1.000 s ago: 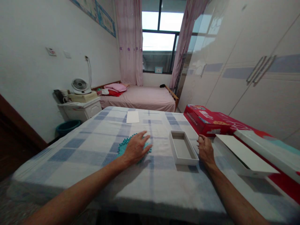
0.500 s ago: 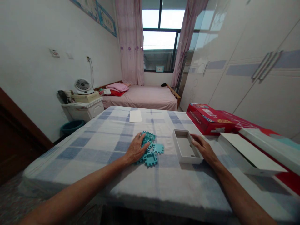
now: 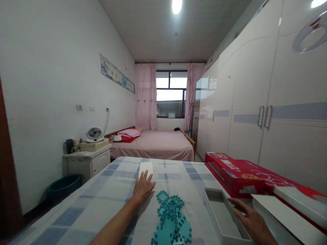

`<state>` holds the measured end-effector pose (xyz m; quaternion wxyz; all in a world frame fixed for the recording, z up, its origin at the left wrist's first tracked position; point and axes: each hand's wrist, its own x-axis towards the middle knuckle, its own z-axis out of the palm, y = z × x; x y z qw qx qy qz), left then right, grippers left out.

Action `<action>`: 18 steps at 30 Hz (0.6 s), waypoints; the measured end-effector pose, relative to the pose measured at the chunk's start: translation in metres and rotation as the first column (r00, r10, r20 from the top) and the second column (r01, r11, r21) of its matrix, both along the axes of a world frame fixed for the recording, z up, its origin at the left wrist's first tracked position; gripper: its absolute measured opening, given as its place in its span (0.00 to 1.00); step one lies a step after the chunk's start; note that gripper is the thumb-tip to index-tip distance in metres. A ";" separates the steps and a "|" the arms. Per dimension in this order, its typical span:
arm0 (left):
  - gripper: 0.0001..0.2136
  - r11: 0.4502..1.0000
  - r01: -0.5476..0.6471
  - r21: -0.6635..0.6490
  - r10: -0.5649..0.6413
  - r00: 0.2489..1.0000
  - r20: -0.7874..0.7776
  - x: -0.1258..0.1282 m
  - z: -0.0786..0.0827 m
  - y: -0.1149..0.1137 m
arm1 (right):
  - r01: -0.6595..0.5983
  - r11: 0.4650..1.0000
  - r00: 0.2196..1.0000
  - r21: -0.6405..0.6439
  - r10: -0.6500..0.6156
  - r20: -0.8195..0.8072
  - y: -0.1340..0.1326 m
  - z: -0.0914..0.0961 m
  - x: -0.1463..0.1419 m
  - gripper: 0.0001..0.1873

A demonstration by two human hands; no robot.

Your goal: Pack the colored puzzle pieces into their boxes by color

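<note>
My left hand (image 3: 143, 186) lies flat with fingers spread on the checked tablecloth (image 3: 102, 200), its fingertips at the near edge of a white paper card (image 3: 146, 167). A spread of teal interlocking foam pieces (image 3: 172, 219) lies just right of that hand. Over the right rim of a shallow white box tray (image 3: 222, 217) rests my right hand (image 3: 249, 219), fingers extended and holding nothing. The tray looks empty inside.
A red carton (image 3: 233, 173) and a white lid (image 3: 288, 217) lie along the table's right side, next to tall white wardrobe doors (image 3: 265, 115). Beyond the table are a pink bed (image 3: 155, 144), a white bedside cabinet (image 3: 88, 161) with a fan (image 3: 94, 134), and a dark bin (image 3: 62, 185).
My left hand left the teal pieces and reached forward to the white card. My right hand moved onto the tray's right rim. The view tilted upward.
</note>
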<state>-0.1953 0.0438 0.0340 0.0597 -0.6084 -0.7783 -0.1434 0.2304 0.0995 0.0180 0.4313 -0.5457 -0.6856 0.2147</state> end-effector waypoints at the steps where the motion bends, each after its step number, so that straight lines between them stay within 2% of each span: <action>1: 0.23 0.999 -0.002 -0.052 0.002 1.000 -0.007 -0.007 -0.001 0.002 | -0.008 1.000 1.000 0.005 0.008 -0.003 0.002 -0.002 0.001 0.23; 4: 0.22 0.991 -0.003 -0.134 0.001 1.000 -0.012 -0.016 -0.002 0.003 | -0.011 1.000 1.000 0.009 0.011 -0.004 0.005 -0.006 0.003 0.21; 7: 0.20 0.994 -0.010 -0.111 0.007 1.000 -0.028 -0.014 0.001 -0.001 | 0.004 1.000 1.000 0.011 -0.004 -0.003 0.006 -0.008 0.002 0.21; 14: 0.20 0.992 0.026 -0.126 -0.034 0.998 -0.061 0.007 0.019 -0.036 | -0.046 0.999 0.998 -0.001 0.046 -0.038 0.006 -0.009 0.002 0.21; 18: 0.23 0.994 0.090 -0.057 -0.087 0.995 0.051 0.027 0.017 -0.052 | -0.089 0.996 0.995 -0.011 0.088 -0.043 0.006 -0.008 0.003 0.22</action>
